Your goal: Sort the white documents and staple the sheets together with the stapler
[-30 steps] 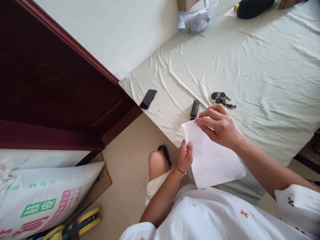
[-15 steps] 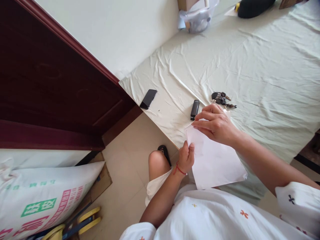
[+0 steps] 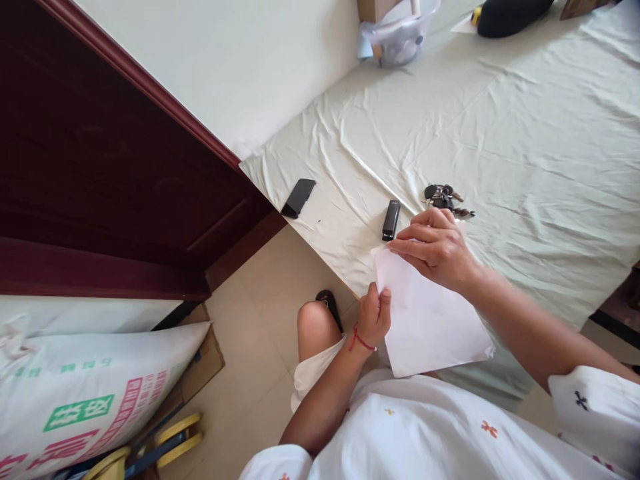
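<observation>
A white sheet of paper (image 3: 431, 327) lies over the near edge of a table covered in a pale green cloth (image 3: 525, 133). My left hand (image 3: 374, 313) pinches the sheet's left edge between thumb and fingers. My right hand (image 3: 434, 247) presses on the sheet's far corner, fingers bent over it. A small black stapler-like object (image 3: 391, 219) lies just beyond my right fingers, and a bunch of keys (image 3: 444, 198) lies a little farther right.
A black phone (image 3: 298, 197) lies near the table's left corner. A clear plastic tub (image 3: 397, 33) and a black object (image 3: 510, 15) stand at the far edge. A dark wooden door (image 3: 100, 173) is on the left, with a printed sack (image 3: 85, 393) on the floor.
My right hand has pushed the sheet's far corner down flatter against the cloth. My left hand keeps its pinch and has shifted slightly right.
</observation>
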Demonstrator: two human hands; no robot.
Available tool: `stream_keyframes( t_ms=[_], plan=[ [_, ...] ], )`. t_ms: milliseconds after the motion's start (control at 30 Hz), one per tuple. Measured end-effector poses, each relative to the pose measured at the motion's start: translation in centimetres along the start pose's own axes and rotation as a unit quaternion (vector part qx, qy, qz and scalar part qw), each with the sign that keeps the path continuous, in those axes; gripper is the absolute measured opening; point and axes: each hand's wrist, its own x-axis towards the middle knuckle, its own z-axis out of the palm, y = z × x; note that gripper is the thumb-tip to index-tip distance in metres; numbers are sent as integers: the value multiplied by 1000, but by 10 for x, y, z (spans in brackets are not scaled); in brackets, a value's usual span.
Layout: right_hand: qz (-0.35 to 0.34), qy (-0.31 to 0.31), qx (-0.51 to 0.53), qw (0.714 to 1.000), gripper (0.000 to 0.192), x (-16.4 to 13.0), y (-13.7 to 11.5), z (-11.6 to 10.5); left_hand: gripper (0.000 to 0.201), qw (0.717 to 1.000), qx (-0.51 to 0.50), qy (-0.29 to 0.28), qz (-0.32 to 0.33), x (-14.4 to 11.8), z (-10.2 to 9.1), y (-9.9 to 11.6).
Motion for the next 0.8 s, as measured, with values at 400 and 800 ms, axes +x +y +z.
stream_keyframes(
  t_ms=[400, 800],
  plan=[
    [41, -38, 25, 998, 21, -1, 0, -1, 47, 1000, -7, 0, 4, -3, 1, 0],
    [16, -75, 9, 997, 26, 0, -11, 8, 53, 1000, -8, -19, 7, -4, 4, -1]
  ],
)
